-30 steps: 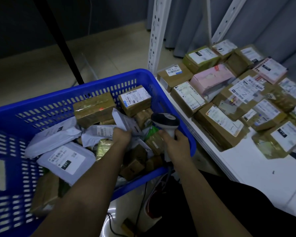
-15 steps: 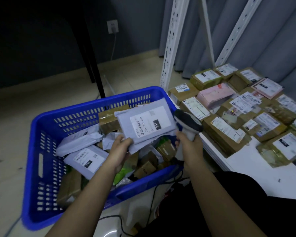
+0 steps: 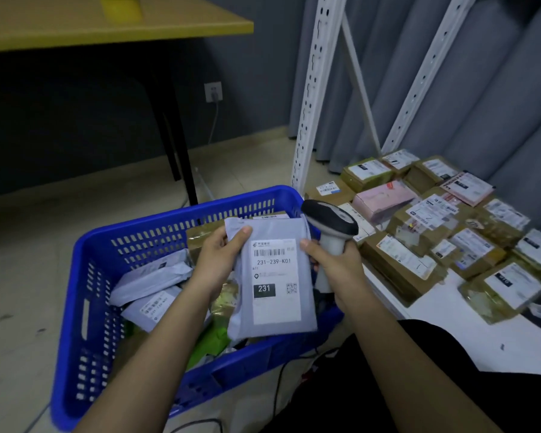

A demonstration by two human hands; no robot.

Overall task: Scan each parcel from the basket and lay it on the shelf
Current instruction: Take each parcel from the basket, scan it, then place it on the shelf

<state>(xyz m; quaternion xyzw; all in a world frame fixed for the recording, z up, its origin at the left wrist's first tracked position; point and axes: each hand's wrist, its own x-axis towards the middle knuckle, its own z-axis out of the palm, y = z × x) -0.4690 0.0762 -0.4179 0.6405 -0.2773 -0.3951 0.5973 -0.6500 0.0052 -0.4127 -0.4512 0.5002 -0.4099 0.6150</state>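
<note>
So, down at the bottom left, sitting on the tiled floor: big blue plastic basket (image 3: 88, 307) with slotted walls, loaded with grey mailer bags, taped brown boxes and something green near the middle. Just to its right, low white shelf (image 3: 450, 332), far end crowded with labelled cardboard parcels (image 3: 397, 264) plus 1 pink box (image 3: 384, 200), packed edge to edge. White perforated uprights (image 3: 313, 89) rising from the shelf, grey curtain (image 3: 481, 89) behind. Top left, yellow tabletop (image 3: 107, 23) on black legs, wall socket (image 3: 213, 92) with a cable plugged in.

Held up over the basket's right half, label facing the camera: grey poly mailer (image 3: 272, 276), white sticker reading 231-239-K01 with a black 231 block and a small QR code. Left hand (image 3: 216, 264) clamped on its upper left edge, thumb on the front. Right hand (image 3: 334, 264) wrapped around the handle of a grey-and-black barcode scanner (image 3: 330, 223), thumb pressed on the mailer's right edge. Scanner head up top right of the mailer, tilted toward the shelf.
</note>
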